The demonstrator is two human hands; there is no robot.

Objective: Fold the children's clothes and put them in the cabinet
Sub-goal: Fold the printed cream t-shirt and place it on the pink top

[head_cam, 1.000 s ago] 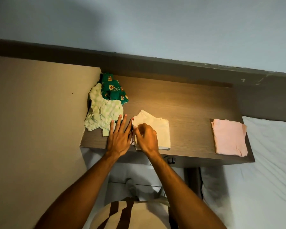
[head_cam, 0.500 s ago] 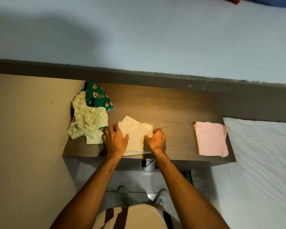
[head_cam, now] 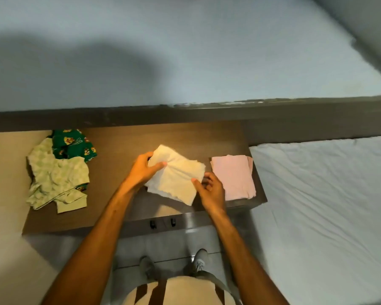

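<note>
A folded cream garment (head_cam: 176, 176) is lifted a little above the brown wooden table (head_cam: 123, 146). My left hand (head_cam: 142, 170) grips its left edge and my right hand (head_cam: 211, 190) pinches its right corner. A folded pink garment (head_cam: 233, 176) lies flat at the table's right end, just beside my right hand. At the left end an unfolded pale green checked garment (head_cam: 55, 179) lies crumpled, partly over a dark green printed garment (head_cam: 74, 145).
A bed with a white sheet (head_cam: 321, 205) borders the table on the right. A beige panel (head_cam: 5, 183) runs along the left side. A dark ledge (head_cam: 185, 115) and a pale wall stand behind. My feet (head_cam: 198, 260) are on the tiled floor below the table's front edge.
The cream garment has been picked up off the table and carried right, toward the pink one, held in both hands. The view has swung left and up.
</note>
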